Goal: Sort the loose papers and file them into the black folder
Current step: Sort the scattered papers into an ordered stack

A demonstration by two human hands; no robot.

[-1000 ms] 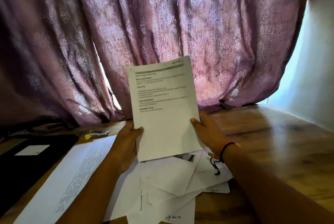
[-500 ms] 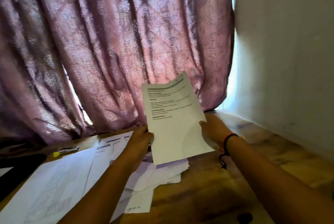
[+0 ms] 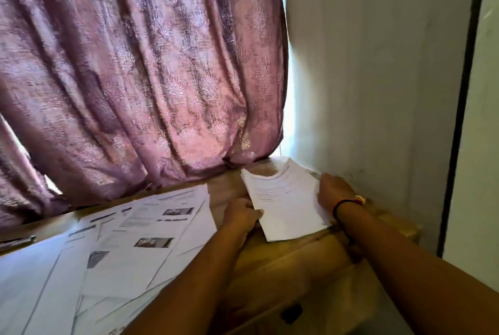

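Observation:
A printed white sheet (image 3: 286, 199) lies low over the far right corner of the wooden table (image 3: 283, 267), its far edge curling up. My left hand (image 3: 241, 214) grips its near left edge. My right hand (image 3: 333, 190) holds its right edge beside the wall. Several loose printed papers (image 3: 140, 237) are spread across the table to the left. The black folder is out of view.
A purple patterned curtain (image 3: 140, 70) hangs behind the table. A pale wall (image 3: 378, 78) stands close on the right. A pen-like object (image 3: 19, 241) lies at the far left edge. A small dark knob (image 3: 291, 313) shows on the table's front.
The view swung right. Both hands carried the sheet from upright in front of the curtain down to the table's right corner, where it now lies nearly flat.

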